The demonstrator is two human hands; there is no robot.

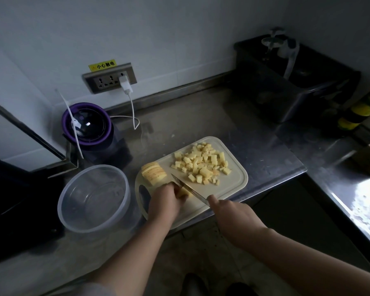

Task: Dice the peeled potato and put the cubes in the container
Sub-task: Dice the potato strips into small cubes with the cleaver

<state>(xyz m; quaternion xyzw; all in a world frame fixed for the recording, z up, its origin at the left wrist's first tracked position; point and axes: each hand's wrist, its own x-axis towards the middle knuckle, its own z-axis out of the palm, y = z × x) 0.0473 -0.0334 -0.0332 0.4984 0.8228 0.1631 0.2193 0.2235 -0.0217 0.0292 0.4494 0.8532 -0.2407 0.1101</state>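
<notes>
Two bare hands work over a cream plastic cutting board (236, 184) on the steel countertop (201, 116). The left hand (167, 199) has its fingers curled down over a pale yellow piece of peeled potato (183, 192), pinning it to the near part of the board. The right hand (229, 212) is closed round the handle of a steel-bladed kitchen knife (190, 189); the handle itself is hidden inside the fist. The blade slants across the potato piece, right against the left knuckles.

To the left, just beside the board, a round clear plastic container (94, 199) sits near the counter's edge with no cubes in it. Behind it stands a purple-rimmed appliance with a dark domed lid (87, 124). A white plug (125, 84) sits in the grey wall socket strip (109, 79), and its white cable (134, 112) trails down onto the counter. A dark rectangular tub (286, 82) fills the far right corner.

A heap of small pale yellow potato cubes (201, 163) covers the far half of the board. A fanned stack of potato slices (153, 170) lies at its far left corner.
</notes>
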